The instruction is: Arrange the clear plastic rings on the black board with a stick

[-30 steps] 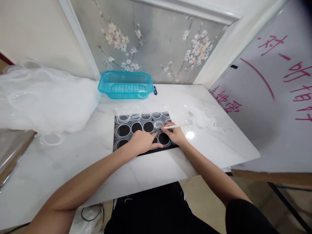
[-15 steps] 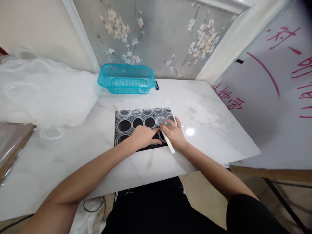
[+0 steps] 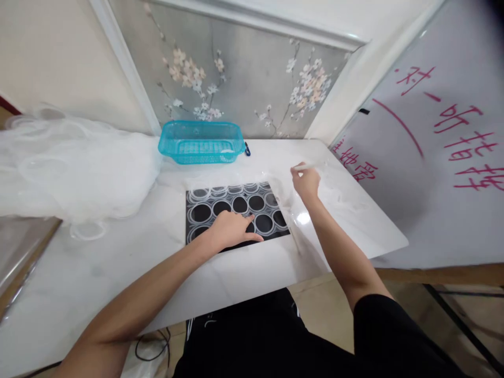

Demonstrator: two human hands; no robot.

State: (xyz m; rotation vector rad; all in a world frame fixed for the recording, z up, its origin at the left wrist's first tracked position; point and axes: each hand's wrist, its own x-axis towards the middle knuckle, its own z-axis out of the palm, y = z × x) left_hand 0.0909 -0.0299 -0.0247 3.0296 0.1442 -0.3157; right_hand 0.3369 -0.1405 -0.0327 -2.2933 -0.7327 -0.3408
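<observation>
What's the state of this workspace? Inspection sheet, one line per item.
Surface: white marbled table, glare right of the sheet
Job's things: black sheet with pale rings; slim white strip, blurred
Clutter: translucent ring pile left, wispy clear scraps right, blue basket behind
Hands: left hand on the sheet, fingers spread; right hand raised, gripping the strip
Cables: black cable below table level
Surroundings: floral panel, whiteboard with red writing

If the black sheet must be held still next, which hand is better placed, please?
Probably the left: the left hand rests on the black sheet, while the right hand is beyond its right edge, pinching a thin white tool.
</observation>
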